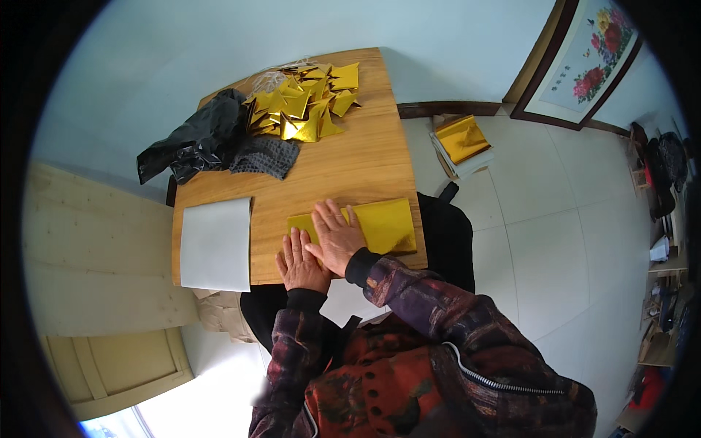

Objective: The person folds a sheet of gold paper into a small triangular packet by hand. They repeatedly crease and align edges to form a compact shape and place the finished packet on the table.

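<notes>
A strip of shiny gold paper lies along the near edge of the wooden table. My right hand rests flat across its left half, fingers stretched out. Beside it, my left hand presses flat on the strip's left end, the fingers slightly apart and the right thumb close against it. Neither hand grips anything. Part of the paper is hidden under both hands. To the left lies a stack of pale grey-white sheets, its lower edge reaching past the table's rim.
Folded gold paper pieces are heaped at the table's far end. Next to them lie a black plastic bag and a dark textured cloth. More gold sheets lie on the floor at right. A framed flower picture leans against the wall.
</notes>
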`<move>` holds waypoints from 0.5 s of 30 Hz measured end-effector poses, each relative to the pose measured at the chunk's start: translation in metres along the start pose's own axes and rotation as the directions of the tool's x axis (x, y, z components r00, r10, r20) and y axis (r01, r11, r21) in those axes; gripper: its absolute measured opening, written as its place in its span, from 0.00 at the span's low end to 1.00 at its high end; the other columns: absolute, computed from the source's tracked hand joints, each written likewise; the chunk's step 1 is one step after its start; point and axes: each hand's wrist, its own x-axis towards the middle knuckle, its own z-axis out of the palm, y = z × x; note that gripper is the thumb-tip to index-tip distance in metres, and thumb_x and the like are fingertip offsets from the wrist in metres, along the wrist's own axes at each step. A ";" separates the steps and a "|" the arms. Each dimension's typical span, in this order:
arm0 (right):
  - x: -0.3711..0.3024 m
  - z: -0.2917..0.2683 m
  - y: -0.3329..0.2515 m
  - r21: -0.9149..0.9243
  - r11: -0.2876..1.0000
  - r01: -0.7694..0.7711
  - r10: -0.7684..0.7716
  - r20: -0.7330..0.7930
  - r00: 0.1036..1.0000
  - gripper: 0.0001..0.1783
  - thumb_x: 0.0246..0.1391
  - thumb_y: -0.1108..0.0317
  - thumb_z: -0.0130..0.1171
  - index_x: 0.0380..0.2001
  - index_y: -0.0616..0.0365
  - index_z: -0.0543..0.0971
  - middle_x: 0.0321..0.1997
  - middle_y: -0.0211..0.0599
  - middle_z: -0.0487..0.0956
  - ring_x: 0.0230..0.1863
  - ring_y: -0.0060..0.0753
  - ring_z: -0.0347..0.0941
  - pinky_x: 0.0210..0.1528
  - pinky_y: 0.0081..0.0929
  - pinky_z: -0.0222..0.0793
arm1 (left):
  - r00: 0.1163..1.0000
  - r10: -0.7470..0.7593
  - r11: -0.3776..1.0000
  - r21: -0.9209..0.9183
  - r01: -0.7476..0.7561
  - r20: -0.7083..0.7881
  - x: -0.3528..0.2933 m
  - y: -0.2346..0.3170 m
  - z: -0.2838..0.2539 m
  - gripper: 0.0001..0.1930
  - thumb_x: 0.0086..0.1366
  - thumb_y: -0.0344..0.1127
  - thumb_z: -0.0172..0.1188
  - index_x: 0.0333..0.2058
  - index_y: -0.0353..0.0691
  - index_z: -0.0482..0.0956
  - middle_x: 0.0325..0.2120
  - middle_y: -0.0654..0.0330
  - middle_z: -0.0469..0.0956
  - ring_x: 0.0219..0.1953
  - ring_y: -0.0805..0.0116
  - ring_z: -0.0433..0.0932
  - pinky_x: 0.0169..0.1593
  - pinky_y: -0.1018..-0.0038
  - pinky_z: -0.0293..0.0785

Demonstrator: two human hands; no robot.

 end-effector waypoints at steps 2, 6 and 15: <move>-0.007 -0.001 0.011 -0.025 0.995 -0.093 0.094 0.040 0.995 0.44 0.58 0.42 0.52 0.67 0.64 0.57 0.74 0.45 0.51 0.76 0.46 0.38 0.72 0.55 0.32 | 0.999 0.020 1.000 0.000 -0.020 -0.032 0.001 -0.002 0.000 0.39 0.65 0.58 0.48 0.68 0.42 0.53 0.71 0.57 0.48 0.73 0.56 0.43 0.70 0.49 0.34; -0.032 -0.008 0.035 -0.056 0.986 -0.157 0.155 -0.047 0.987 0.49 0.54 0.41 0.57 0.67 0.64 0.55 0.75 0.45 0.47 0.76 0.53 0.34 0.72 0.55 0.31 | 0.998 0.041 0.999 0.023 -0.040 -0.039 -0.002 -0.004 0.002 0.43 0.63 0.62 0.50 0.68 0.41 0.52 0.71 0.55 0.47 0.73 0.55 0.44 0.70 0.50 0.36; -0.081 -0.041 0.072 -0.117 0.969 -0.216 0.207 -0.086 0.975 0.51 0.49 0.43 0.63 0.68 0.60 0.55 0.75 0.47 0.45 0.76 0.54 0.35 0.72 0.56 0.35 | 1.000 0.008 0.999 0.048 -0.009 0.011 -0.002 -0.003 -0.003 0.43 0.63 0.59 0.53 0.69 0.44 0.50 0.71 0.58 0.46 0.73 0.57 0.42 0.70 0.52 0.37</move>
